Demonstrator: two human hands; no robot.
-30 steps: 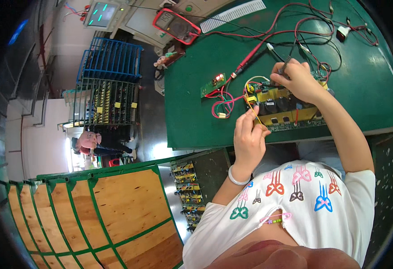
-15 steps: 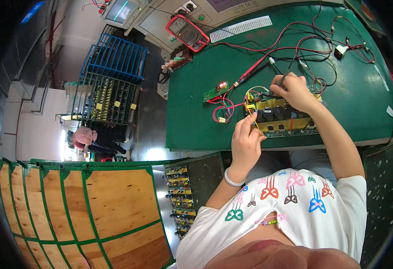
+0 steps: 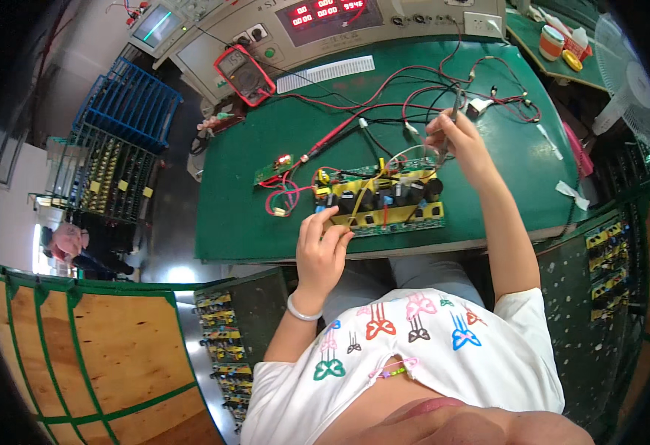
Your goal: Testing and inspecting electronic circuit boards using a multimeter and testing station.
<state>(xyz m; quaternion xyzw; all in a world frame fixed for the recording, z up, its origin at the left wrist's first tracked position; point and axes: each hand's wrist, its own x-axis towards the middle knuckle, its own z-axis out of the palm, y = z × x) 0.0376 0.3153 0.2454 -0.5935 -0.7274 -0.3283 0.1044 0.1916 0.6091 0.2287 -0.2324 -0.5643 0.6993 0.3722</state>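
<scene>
Bench station, person at work with both bare hands. Right hand (image 3: pixel 452 139) has its fingers pinched round a slim grey tool (image 3: pixel 455 110), lower end pointing down toward the far right corner of a large circuit board (image 3: pixel 384 199). The board lies flat on the green table (image 3: pixel 228 215), just ahead and to the right of the left hand (image 3: pixel 321 248), and below and to the left of the right.

Left hand's fingers half curled, tips at the board's near left corner. A yellow wire (image 3: pixel 360 194) slants over the components, its near end beside those tips; cannot tell whether it is pinched. A pale wire (image 3: pixel 408 150) arches toward the tool; contact unclear.

Ahead and left of the left hand: small green board (image 3: pixel 267 176) with lit red digits. Further off, a red-cased meter (image 3: pixel 245 74).

Step in hand, by judgement: handling loose leads on the large board, right hand working, left probably steadying. Next move seems to call for fine control of the tool's lower end, board kept still, pale wire clear of the tall parts.
</scene>
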